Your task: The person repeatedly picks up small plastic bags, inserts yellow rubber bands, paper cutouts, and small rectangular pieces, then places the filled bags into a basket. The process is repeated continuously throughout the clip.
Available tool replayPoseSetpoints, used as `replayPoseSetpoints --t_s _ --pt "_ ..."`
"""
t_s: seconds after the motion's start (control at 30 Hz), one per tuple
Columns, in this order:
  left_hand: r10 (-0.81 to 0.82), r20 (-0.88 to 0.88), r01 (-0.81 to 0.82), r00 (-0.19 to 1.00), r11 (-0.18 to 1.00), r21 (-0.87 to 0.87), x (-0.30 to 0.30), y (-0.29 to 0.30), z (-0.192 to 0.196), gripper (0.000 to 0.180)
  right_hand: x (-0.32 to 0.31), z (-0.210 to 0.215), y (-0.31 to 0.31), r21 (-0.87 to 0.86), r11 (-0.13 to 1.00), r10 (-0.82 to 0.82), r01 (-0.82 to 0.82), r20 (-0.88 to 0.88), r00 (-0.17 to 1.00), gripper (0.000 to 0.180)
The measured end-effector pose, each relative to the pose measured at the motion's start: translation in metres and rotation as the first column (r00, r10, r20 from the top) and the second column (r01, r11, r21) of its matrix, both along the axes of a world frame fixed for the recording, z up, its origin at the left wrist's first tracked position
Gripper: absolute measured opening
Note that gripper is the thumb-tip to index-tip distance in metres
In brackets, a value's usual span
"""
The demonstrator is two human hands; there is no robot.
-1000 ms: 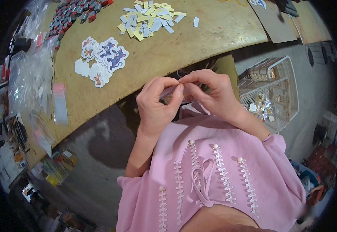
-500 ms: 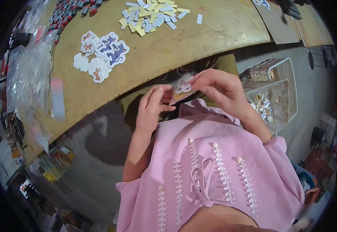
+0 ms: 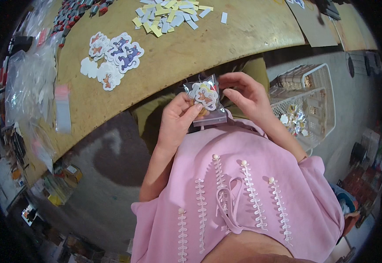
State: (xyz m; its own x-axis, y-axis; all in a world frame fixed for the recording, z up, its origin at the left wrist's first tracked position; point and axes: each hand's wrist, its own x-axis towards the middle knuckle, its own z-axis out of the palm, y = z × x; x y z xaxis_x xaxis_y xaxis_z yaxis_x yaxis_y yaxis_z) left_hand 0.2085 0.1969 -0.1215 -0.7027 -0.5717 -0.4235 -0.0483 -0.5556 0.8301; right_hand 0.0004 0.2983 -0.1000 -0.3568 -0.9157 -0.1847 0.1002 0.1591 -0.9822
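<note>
Above my lap, just off the table's near edge, my left hand [image 3: 176,116] pinches a small clear plastic bag [image 3: 215,117] between thumb and fingers. Inside it shows a white-edged paper cutout of a brown cartoon mouse [image 3: 205,97], with tan and yellow-red pieces partly hidden behind. My right hand [image 3: 250,97] is beside the bag's right edge, thumb and fingers apart with nothing held. Whether its fingertips brush the bag cannot be told. On the table, mouse cutouts [image 3: 108,79] and blue cat cutouts [image 3: 129,57] lie in a loose cluster.
Yellow and pale blue paper strips [image 3: 169,17] are heaped at the table's far side. Small grey-red parts [image 3: 75,13] fill its far left. Clear bags [image 3: 31,83] and a stack of pink-topped sleeves [image 3: 63,114] lie at left. A white basket [image 3: 329,105] with shiny packets stands at right.
The bag has turned and now faces up, flatter and in plain sight, in my left hand's pinch. My right hand has let go of it and opened beside it.
</note>
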Motion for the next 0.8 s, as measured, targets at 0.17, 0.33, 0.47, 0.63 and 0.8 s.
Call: replayPoseSetpoints --t_s 0.17,0.33,0.47,0.63,0.8 --pt "0.019 0.001 -0.019 1.0 0.996 -0.086 -0.001 0.009 -0.001 0.009 0.004 -0.006 -0.008 0.125 0.973 0.122 -0.192 0.425 0.897 0.027" --pt "0.023 0.026 -0.019 0.999 0.988 -0.155 0.0 0.007 -0.001 0.009 0.001 -0.008 -0.008 0.174 0.964 0.115 -0.199 0.4 0.909 0.026" --pt "0.017 0.019 -0.014 1.0 0.992 -0.124 0.0 0.003 0.0 0.017 -0.001 -0.006 -0.007 0.206 0.962 0.079 -0.181 0.423 0.903 0.026" --pt "-0.118 0.073 0.127 0.99 0.981 -0.144 0.003 0.0 0.003 0.02 -0.02 0.0 0.0 0.183 0.982 0.014 -0.045 0.166 0.986 0.034" --pt "0.019 0.126 0.052 0.992 0.841 -0.538 0.018 -0.011 0.035 0.006 -0.115 0.001 0.053 0.27 0.958 0.017 0.095 -0.383 0.924 0.028"
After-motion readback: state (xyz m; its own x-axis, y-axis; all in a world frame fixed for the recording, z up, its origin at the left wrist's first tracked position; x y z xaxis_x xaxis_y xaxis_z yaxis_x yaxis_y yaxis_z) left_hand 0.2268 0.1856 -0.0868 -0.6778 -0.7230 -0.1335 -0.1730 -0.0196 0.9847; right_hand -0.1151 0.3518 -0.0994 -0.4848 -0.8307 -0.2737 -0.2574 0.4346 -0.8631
